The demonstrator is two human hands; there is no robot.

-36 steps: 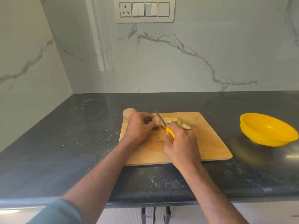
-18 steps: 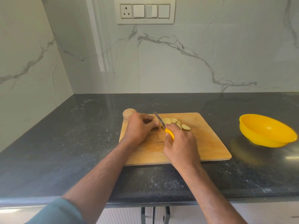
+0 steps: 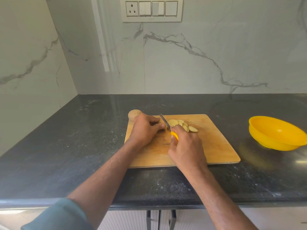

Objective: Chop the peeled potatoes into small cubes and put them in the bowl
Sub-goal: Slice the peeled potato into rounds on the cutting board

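A wooden cutting board (image 3: pixel 216 146) lies on the dark counter. My left hand (image 3: pixel 144 130) is curled over a piece of potato near the board's far left; the piece itself is almost wholly hidden under my fingers. My right hand (image 3: pixel 186 146) grips a knife by its yellow handle (image 3: pixel 174 136), and the blade (image 3: pixel 164 121) stands right against my left fingertips. Several round potato slices (image 3: pixel 181 125) lie fanned just right of the blade. A whole potato (image 3: pixel 134 114) sits off the board's far left corner. The yellow bowl (image 3: pixel 275 132) stands empty at the right.
The marble wall runs behind the counter and along its left side, meeting in a corner. A switch plate (image 3: pixel 152 9) hangs on the back wall. The counter's front edge (image 3: pixel 166 203) runs below my forearms, with cabinet doors under it.
The hands, knife and slices stay in nearly the same place. The blade sits a touch closer to my left fingertips than one second ago.
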